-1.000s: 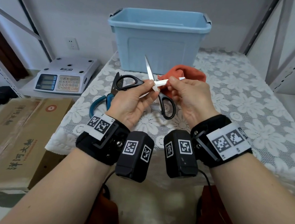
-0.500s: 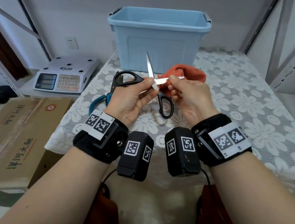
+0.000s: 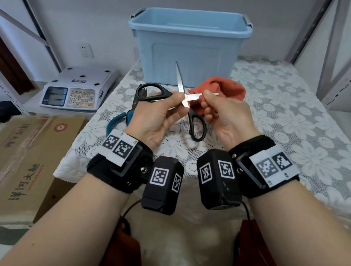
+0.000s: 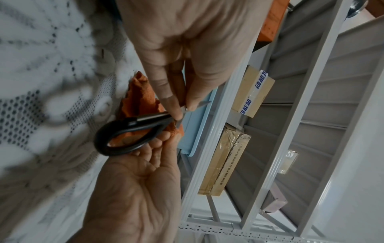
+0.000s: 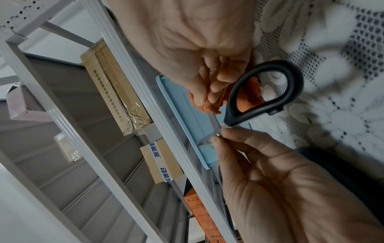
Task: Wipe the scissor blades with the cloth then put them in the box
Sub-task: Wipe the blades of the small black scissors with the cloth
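Black-handled scissors are held spread in an X above the lace-covered table. My left hand grips them at the pivot, with the upper handle loop lying across its fingers. The lower loop hangs free between my hands. My right hand pinches the orange cloth around the blade that points right, whose tip pokes out past the fingers. The right wrist view shows the cloth bunched under those fingers. The other blade points up and away. The open light blue box stands just behind.
A second pair of scissors with teal handles lies on the table behind my left hand. Left of the table sit a white weighing scale and a cardboard carton. Metal rack uprights stand on the right.
Both hands and the scissors have risen slightly. The cloth pinch stays on the same blade, and the scissors remain spread.
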